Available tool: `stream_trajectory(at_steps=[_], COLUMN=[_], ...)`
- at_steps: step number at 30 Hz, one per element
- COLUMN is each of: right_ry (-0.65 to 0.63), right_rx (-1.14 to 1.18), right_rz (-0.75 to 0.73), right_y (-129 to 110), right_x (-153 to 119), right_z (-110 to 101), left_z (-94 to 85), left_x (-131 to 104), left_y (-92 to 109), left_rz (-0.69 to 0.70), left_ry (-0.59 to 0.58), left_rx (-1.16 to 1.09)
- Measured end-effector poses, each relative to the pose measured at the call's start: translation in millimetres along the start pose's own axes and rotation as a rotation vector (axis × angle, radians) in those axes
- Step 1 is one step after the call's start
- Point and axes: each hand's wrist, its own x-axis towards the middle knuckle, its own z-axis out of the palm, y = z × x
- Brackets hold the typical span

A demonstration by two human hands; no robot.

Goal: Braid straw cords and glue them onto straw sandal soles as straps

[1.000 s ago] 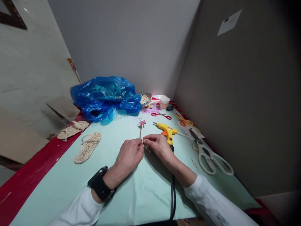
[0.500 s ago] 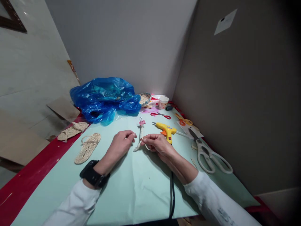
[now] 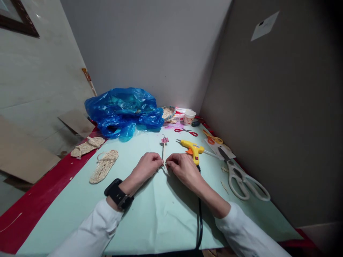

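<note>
At frame centre, left hand (image 3: 146, 167) and right hand (image 3: 182, 167) pinch a thin straw braid (image 3: 164, 157) between fingertips, its far end held by a pink binder clip (image 3: 164, 140). Even tension advisable; glue gun (image 3: 193, 149) lies adjacent.

on the desk (image 3: 150, 221), both hands meeting at the middle: left hand (image 3: 147, 167) and right hand (image 3: 182, 167) pinching a straw braid (image 3: 164, 162) running back to a binder clip (image 3: 164, 140). glue gun (image 3: 192, 148) just right of the hands, big scissors (image 3: 242, 178) further right. two woven sandals (image 3: 104, 166) to the left, plastic bag (image 3: 123, 110) behind.
</note>
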Motion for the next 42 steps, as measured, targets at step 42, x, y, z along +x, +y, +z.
stream_trajectory(at_steps=[42], right_ry=[-0.012], right_rx=[0.162], right_rz=[0.016], right_y=[11.0], right_x=[8.4], right_z=[10.6], left_z=[-1.3], left_x=[-19.8], left_y=[18.1], left_rz=[0.151], left_ry=[0.139], left_rx=[0.375])
